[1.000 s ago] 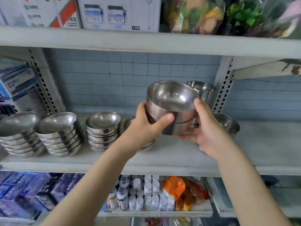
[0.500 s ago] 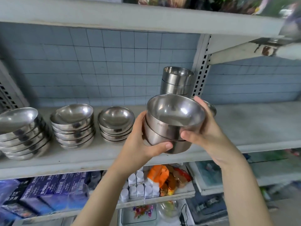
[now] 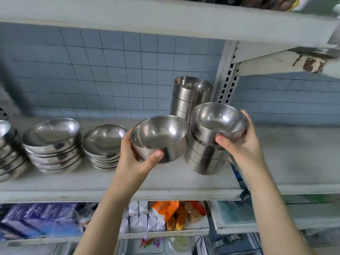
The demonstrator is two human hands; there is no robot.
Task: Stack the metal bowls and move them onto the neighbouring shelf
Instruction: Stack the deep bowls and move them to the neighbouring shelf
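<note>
My left hand (image 3: pixel 137 159) grips a single deep metal bowl (image 3: pixel 160 138) from below, held above the shelf's front. My right hand (image 3: pixel 242 144) holds another deep bowl (image 3: pixel 219 123) at its right rim; it sits atop a stack of deep bowls (image 3: pixel 204 159) on the left shelf (image 3: pixel 128 181). Behind it stands a taller stack of deep bowls (image 3: pixel 191 96) against the upright post. The neighbouring shelf (image 3: pixel 298 155) on the right is bare where visible.
Stacks of shallow metal bowls (image 3: pixel 55 146) (image 3: pixel 104 146) fill the left of the shelf. A perforated upright post (image 3: pixel 228 78) separates the two shelves. An upper shelf board (image 3: pixel 165 17) hangs overhead. Bottles and packets (image 3: pixel 147 216) sit on the shelf below.
The two nested bowls I held together have come apart: my left hand now carries one, and my right has the other on a stack. The view shifted right and closer.
</note>
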